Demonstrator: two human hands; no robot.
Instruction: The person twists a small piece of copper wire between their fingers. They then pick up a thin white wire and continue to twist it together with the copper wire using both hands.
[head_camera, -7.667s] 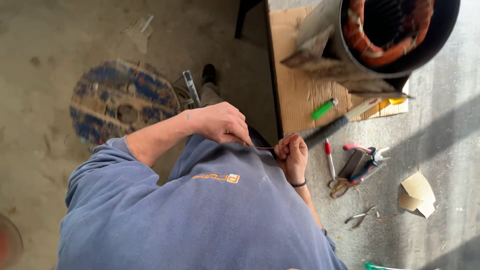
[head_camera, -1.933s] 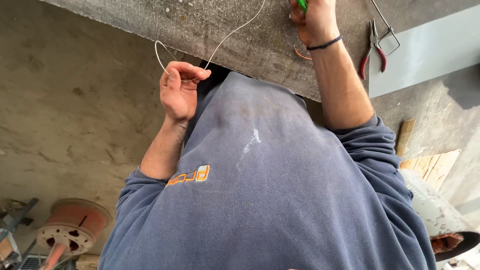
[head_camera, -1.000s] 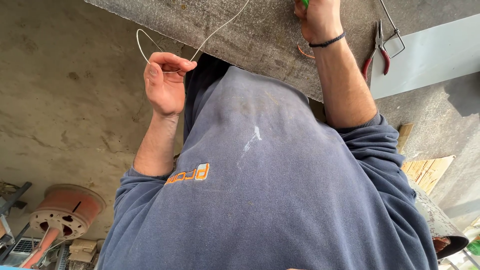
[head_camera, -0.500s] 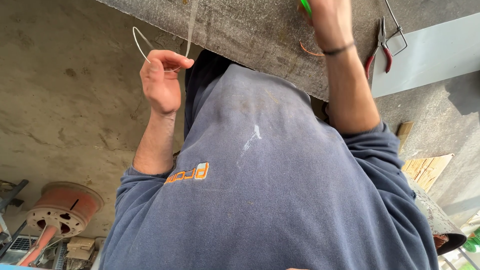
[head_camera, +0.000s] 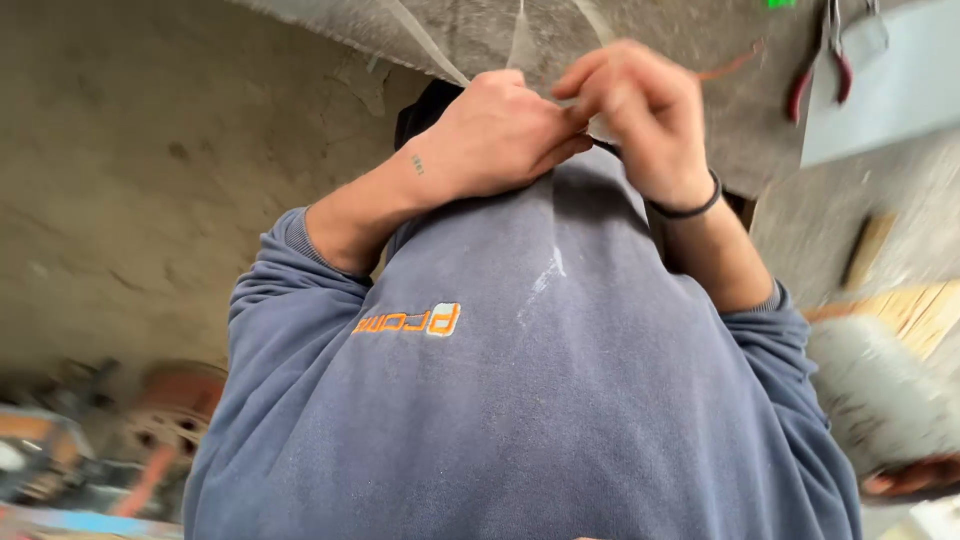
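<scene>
the fingertips of both hands meet at the bench edge, just above the chest. the left hand (head_camera: 495, 140) is curled nearly into a fist, thumb and forefinger pressed together on a short dark strand that pokes out toward the other hand. the right hand (head_camera: 640, 120) comes in from the opposite side with its fingers bunched narrow over the same spot; motion blur hides whether its pads actually clamp the strand or only touch it. so the thin wire (head_camera: 520, 40) lies right between the two sets of fingers, with neither hand clearly nearer.

from the pinch the wire runs up and away, across the grey workbench (head_camera: 690, 40), so its long axis points away from the body. it looks pale, very thin and springy; a second pale run slants off to the upper left over the bench edge, and i cannot tell whether it is the same piece.

farther out on the bench, beyond the right hand, a curved copper wire (head_camera: 735, 65) rests apart from the fingers, and red-handled pliers (head_camera: 820, 60) lie well clear. below everything is the blue sweatshirt (head_camera: 520, 400).
</scene>
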